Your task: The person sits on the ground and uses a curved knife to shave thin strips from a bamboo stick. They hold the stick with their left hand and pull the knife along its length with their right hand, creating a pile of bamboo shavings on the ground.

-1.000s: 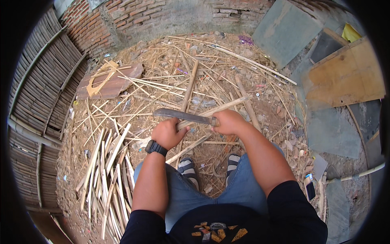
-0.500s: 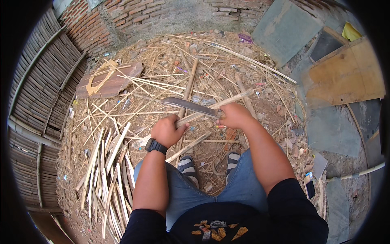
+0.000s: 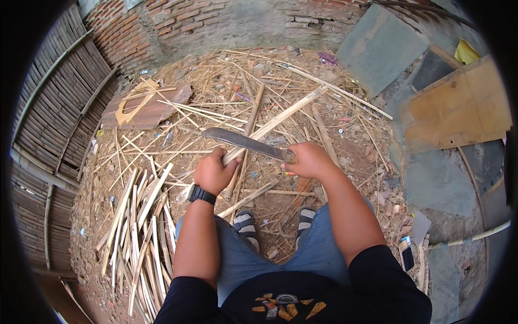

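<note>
My right hand (image 3: 310,160) is wrapped round the handle of a machete (image 3: 245,142), whose dark, broad blade points left. The blade lies across a pale split bamboo strip (image 3: 295,107), over its upper side. My left hand (image 3: 215,171), with a black watch at the wrist, grips the near end of that strip. From there the strip slants away to the far right. Whether the edge is cutting into the strip cannot be made out.
A heap of split strips (image 3: 143,243) lies at my left. Bamboo poles (image 3: 253,110) and thin slivers litter the ground ahead. A brown board (image 3: 151,105) is at far left. Grey sheets (image 3: 380,51) and a wooden panel (image 3: 458,105) lean at right; a phone (image 3: 406,255) lies near them.
The strip's far end has swung up and away, so it slants more steeply. The machete and both my hands have shifted slightly left.
</note>
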`<state>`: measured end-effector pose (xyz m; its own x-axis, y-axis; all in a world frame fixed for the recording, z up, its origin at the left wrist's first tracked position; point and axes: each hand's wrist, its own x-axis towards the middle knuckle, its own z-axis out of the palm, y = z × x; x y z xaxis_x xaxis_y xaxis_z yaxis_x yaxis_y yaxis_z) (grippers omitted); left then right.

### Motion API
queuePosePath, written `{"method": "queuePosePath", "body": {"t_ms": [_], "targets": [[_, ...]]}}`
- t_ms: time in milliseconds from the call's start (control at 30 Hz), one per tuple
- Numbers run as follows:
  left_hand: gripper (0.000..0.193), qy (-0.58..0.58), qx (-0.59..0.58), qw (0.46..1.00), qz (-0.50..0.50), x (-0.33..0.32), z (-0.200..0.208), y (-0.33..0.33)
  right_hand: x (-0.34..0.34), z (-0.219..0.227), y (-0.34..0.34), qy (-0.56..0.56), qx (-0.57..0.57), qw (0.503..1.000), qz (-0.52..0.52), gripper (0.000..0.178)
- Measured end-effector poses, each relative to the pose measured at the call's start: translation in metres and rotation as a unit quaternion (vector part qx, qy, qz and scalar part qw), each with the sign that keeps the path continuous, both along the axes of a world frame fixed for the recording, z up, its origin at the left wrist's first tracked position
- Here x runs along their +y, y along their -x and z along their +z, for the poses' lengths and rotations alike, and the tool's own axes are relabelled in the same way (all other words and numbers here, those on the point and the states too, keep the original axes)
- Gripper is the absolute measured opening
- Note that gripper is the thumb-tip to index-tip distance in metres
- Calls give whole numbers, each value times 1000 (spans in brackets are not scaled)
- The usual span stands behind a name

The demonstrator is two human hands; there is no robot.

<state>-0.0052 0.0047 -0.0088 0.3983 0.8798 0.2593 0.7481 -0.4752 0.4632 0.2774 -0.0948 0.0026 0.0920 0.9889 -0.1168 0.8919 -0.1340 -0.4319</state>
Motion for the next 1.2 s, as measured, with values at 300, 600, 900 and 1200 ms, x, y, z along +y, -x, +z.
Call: {"method": "queuePosePath", "body": {"t_ms": [300,600,900,1200], "targets": [[38,-27,0,1000,7,-2,5,-7,-2,-3,-23,-46,73,990,-110,45],[35,-25,-47,998,21,-3,7,-6,0,-2,-52,-137,110,972,-157,55],[38,-56,-54,997,7,-3,0,-3,-9,27,-12,-1,88,995,-38,45],[37,-45,-50,998,21,-2,4,-4,-10,15,-11,-41,44,995,-79,46]]}}
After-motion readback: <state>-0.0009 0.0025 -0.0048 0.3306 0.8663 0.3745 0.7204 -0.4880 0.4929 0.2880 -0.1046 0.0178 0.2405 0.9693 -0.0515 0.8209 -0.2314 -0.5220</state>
